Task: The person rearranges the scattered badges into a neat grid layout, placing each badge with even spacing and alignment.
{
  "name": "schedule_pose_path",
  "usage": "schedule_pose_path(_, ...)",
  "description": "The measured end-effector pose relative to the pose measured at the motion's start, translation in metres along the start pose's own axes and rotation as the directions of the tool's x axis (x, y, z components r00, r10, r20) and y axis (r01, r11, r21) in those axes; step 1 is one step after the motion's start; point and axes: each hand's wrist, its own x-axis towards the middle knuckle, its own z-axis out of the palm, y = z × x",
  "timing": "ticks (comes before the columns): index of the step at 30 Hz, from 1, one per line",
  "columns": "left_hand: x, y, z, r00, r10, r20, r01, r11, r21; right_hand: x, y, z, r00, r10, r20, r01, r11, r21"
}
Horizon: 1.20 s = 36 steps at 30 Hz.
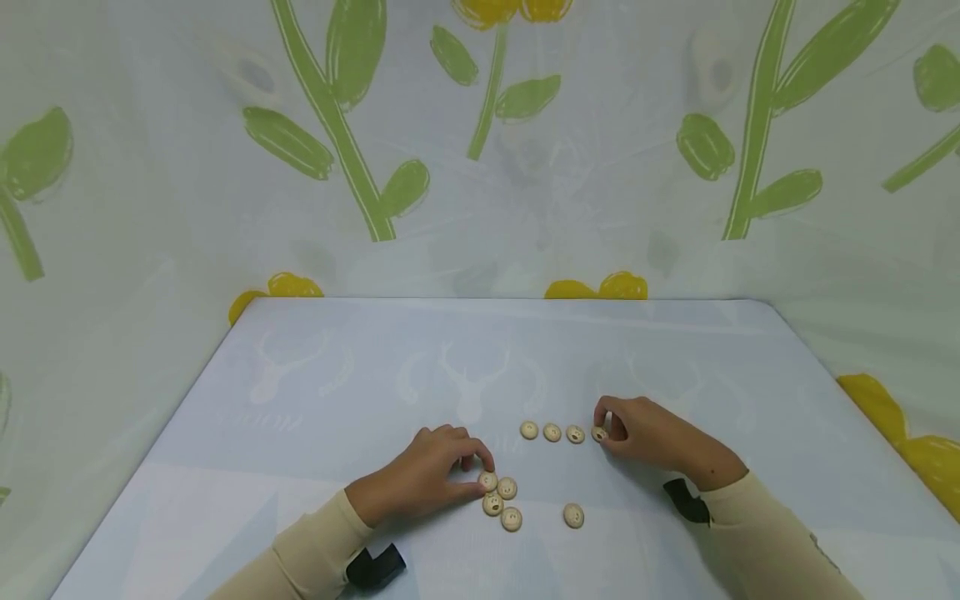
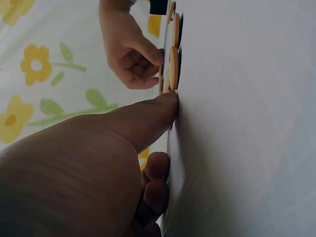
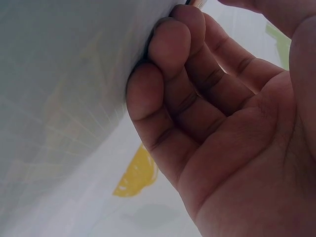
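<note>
In the head view my right hand pinches a small round wooden disc with dark face-like marks, between thumb and index finger. That disc is at the right end of a row, and three matching discs lie to its left. My left hand has its thumb and index finger at opposite edges of another wooden disc. Three more discs are clustered against or close to this one. The left wrist view shows the thumb beside disc edges. In the right wrist view, curled fingers hide the pinched disc.
A single disc lies apart, between the hands and nearer the front. The pale table has faint antler prints. Behind and beside it hangs a white curtain with green leaves and yellow flowers. A black strap piece sits at each wrist.
</note>
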Motion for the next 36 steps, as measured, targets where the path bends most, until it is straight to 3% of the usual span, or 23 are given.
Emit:
schedule_pose_path(20,-0.001,0.001,-0.001,1.0,0.015,-0.006,-0.015,1.0,0.009,-0.006,-0.003,-0.008,1.0,-0.013,0.011,0.013,1.0,0.018)
schedule_pose_path(36,0.0,-0.003,0.002,1.0,0.02,-0.013,-0.02,0.999,0.028,-0.016,-0.016,-0.014,0.977,-0.208,0.038,0.203,0.973,0.112)
